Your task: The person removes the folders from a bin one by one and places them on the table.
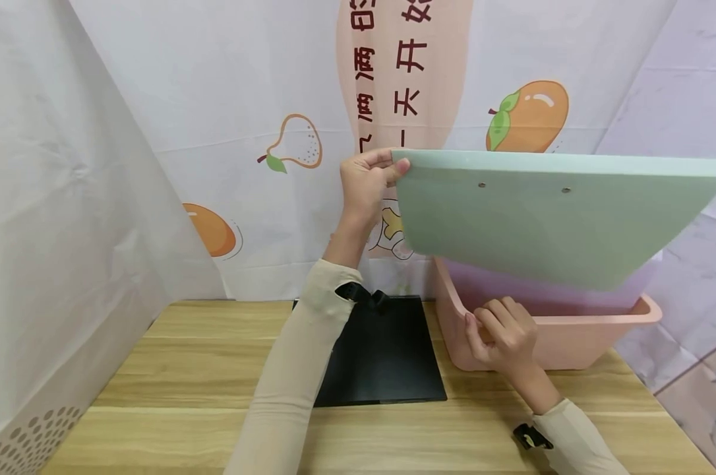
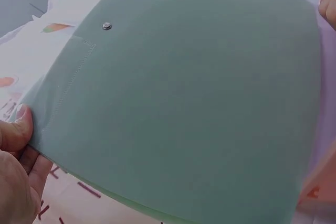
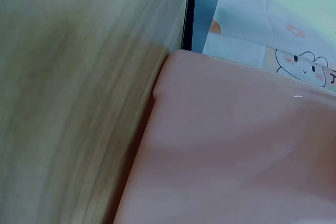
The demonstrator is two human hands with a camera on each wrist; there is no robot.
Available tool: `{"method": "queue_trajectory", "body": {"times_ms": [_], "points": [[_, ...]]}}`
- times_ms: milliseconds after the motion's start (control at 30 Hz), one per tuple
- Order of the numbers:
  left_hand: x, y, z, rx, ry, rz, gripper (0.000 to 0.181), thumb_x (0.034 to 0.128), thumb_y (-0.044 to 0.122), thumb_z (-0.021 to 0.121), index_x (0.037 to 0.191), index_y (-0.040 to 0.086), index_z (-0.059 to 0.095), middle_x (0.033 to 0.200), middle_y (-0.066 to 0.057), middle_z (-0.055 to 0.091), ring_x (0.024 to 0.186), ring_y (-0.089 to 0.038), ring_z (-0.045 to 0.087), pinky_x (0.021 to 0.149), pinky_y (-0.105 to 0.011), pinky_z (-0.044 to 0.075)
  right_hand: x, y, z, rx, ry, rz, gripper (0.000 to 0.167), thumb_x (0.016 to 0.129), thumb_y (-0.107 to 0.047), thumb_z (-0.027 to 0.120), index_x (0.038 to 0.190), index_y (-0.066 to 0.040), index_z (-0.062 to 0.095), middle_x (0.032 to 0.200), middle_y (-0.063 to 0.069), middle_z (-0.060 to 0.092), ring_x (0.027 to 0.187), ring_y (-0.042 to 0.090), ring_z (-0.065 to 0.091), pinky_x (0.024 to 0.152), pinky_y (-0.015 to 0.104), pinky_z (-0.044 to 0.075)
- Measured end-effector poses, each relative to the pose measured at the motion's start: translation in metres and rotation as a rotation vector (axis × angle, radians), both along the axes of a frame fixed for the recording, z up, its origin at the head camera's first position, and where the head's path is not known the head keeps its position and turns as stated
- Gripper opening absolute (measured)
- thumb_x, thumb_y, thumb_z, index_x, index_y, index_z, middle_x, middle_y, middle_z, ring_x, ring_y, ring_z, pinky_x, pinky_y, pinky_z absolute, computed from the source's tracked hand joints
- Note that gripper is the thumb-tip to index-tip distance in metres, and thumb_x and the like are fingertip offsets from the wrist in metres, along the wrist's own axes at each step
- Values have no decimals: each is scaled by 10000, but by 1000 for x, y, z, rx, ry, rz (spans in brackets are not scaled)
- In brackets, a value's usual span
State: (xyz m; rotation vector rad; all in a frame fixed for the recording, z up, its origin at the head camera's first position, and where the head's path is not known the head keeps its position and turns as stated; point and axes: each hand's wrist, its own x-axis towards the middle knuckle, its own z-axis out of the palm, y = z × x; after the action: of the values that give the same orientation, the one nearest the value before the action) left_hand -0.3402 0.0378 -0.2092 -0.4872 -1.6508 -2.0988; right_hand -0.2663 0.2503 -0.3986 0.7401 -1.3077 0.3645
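A pale green folder (image 1: 548,218) with two metal rivets is held up over a pink bin (image 1: 571,343). My left hand (image 1: 366,185) pinches its upper left corner between thumb and fingers; the left wrist view shows the same grip on the green folder (image 2: 199,93) by the left hand (image 2: 18,166). My right hand (image 1: 506,336), fingers curled, is at the bin's front rim near its left corner; whether it grips the rim I cannot tell. A purple sheet-like item (image 1: 548,290) is in the bin. The right wrist view shows the pink bin wall (image 3: 226,140).
A flat black rectangular item (image 1: 387,363) lies on the wooden table (image 1: 204,376), left of the bin. Behind the table hangs a printed white cloth (image 1: 263,72). A white perforated panel (image 1: 31,422) stands at the left edge.
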Motion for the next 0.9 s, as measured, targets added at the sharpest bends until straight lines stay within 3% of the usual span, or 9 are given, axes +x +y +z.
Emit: {"method": "queue_trajectory", "body": {"times_ms": [167, 333, 500, 667, 900], "points": [[-1, -11, -3, 40, -13, -2, 224, 812, -73, 802, 1023, -127, 748, 1010, -279, 746, 681, -79, 694, 650, -232, 607, -2, 1, -3, -4, 6, 3, 473, 957, -205, 592, 526, -23, 527, 511, 94, 475, 441, 240, 344, 391, 351, 238], [-1, -22, -7, 84, -10, -9, 199, 810, -82, 799, 999, -125, 753, 891, -177, 778, 659, -96, 689, 563, -196, 560, -4, 3, -6, -7, 2, 2, 465, 950, -200, 594, 527, -18, 529, 516, 97, 482, 442, 253, 359, 392, 358, 250], [1, -38, -15, 107, 37, 44, 215, 804, -83, 804, 993, -162, 736, 776, -66, 759, 659, -57, 680, 583, -195, 558, -4, 2, -6, -9, 4, 2, 466, 947, -201, 594, 524, -18, 533, 512, 97, 480, 441, 256, 361, 390, 360, 251], [2, -55, -22, 143, 30, 79, 239, 807, -71, 807, 1006, -175, 726, 697, 63, 718, 649, -38, 666, 580, -184, 547, -3, 0, -4, -17, 11, 5, 476, 951, -203, 592, 518, -18, 524, 505, 97, 469, 440, 253, 346, 390, 356, 239], [4, -78, -34, 239, 7, 97, 181, 815, -111, 779, 980, -162, 727, 686, 47, 732, 644, -62, 698, 583, -197, 579, -3, -1, -2, -23, 11, 11, 483, 954, -209, 591, 517, -15, 523, 503, 96, 464, 442, 255, 344, 392, 363, 243]]}}
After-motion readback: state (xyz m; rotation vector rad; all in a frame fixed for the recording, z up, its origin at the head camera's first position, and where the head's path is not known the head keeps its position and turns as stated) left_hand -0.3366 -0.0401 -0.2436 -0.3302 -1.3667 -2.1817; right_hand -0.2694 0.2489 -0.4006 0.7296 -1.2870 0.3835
